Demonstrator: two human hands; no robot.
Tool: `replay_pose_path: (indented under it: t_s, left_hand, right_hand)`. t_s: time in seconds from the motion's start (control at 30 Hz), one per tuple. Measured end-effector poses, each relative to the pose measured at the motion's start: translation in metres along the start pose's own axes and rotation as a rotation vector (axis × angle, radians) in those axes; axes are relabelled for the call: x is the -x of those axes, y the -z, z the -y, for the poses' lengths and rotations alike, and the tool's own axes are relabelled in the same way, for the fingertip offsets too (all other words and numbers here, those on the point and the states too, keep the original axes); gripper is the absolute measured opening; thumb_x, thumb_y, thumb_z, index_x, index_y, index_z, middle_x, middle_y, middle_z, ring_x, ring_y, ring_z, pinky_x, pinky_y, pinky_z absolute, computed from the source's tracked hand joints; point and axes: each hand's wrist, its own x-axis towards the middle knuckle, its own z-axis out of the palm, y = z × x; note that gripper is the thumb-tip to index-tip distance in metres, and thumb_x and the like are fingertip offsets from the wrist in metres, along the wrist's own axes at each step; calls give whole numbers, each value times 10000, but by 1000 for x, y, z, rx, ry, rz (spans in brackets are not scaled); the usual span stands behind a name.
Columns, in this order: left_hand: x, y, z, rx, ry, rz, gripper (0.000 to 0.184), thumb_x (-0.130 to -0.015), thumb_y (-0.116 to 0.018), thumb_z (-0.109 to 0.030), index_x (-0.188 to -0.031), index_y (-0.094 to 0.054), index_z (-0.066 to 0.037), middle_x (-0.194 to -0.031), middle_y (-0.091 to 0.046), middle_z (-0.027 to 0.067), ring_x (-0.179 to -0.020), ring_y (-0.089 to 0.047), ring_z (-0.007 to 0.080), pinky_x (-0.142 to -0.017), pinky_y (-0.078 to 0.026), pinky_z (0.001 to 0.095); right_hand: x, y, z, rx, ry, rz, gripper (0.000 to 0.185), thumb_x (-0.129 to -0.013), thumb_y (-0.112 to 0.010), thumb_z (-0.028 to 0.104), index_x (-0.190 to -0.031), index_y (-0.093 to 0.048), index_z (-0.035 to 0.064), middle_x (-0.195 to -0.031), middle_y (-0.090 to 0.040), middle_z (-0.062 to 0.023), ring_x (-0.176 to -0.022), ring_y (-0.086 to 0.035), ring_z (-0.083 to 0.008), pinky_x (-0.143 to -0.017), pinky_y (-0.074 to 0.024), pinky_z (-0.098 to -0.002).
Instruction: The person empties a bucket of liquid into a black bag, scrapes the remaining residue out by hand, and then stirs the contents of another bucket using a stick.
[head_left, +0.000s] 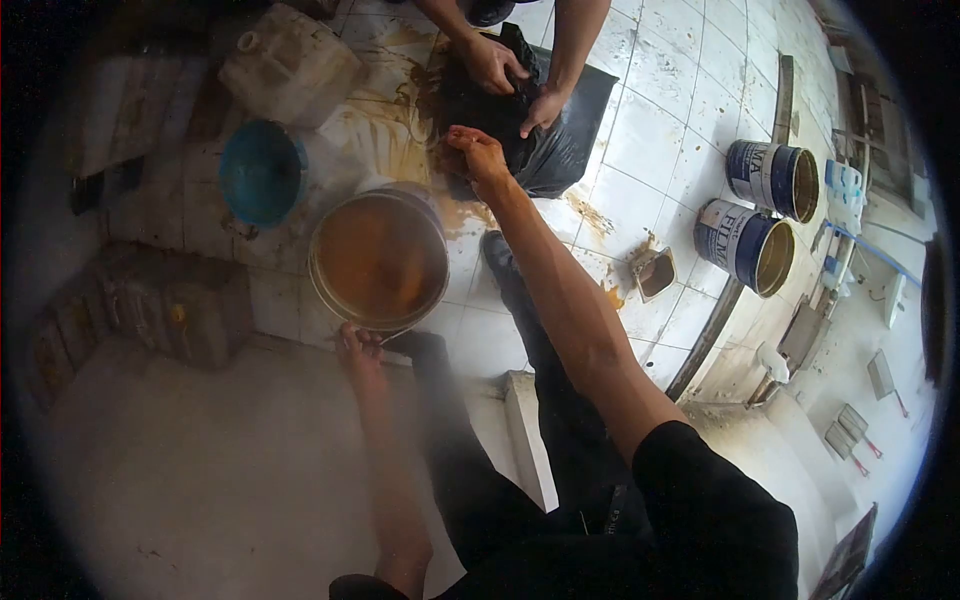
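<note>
My left hand (361, 352) is closed at the near edge of a large bucket (437, 205), gripping its thin wire handle (405, 328). Brown, cloudy liquid (380, 258) fills much of the bucket, which tilts toward me. Fingers curled together, my right hand (480, 160) is beside a black plastic bag (565, 150); whether anything sits in its fingers is hidden. Across from me, another person's two hands (490, 65) (545, 108) hold the bag's gathered top.
Left of the bucket are a teal basin (262, 172) and a dirty plastic jerrycan (290, 62). Two paint buckets (750, 172) (728, 238) and a small square container (653, 274) are at right. Brown spills stain the white tiles (640, 140). Haze blurs the lower left.
</note>
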Motion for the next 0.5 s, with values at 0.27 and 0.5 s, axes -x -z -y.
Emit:
replay_pose_path:
  t_s: [0.27, 0.5]
  left_hand:
    - [-2, 2, 4, 60, -13, 41, 292, -909, -556, -411, -1070, -502, -174, -794, -485, -32, -759, -533, 119, -661, -378, 290]
    - [7, -9, -5, 36, -32, -7, 296, -904, -565, -408, -1064, -511, -164, -780, -494, -30, -742, -540, 114, -676, -393, 293]
  right_hand:
    - [-3, 16, 6, -160, -5, -9, 311, -846, -584, 58, -1143, -495, 37, -900, -605, -108, -785, -636, -238, -672, -572, -373]
    - [-21, 25, 24, -94, 304, -228, 344, -875, -538, 110, -1204, -453, 59, -873, -577, -94, -741, -606, -211, -586, -520, -333]
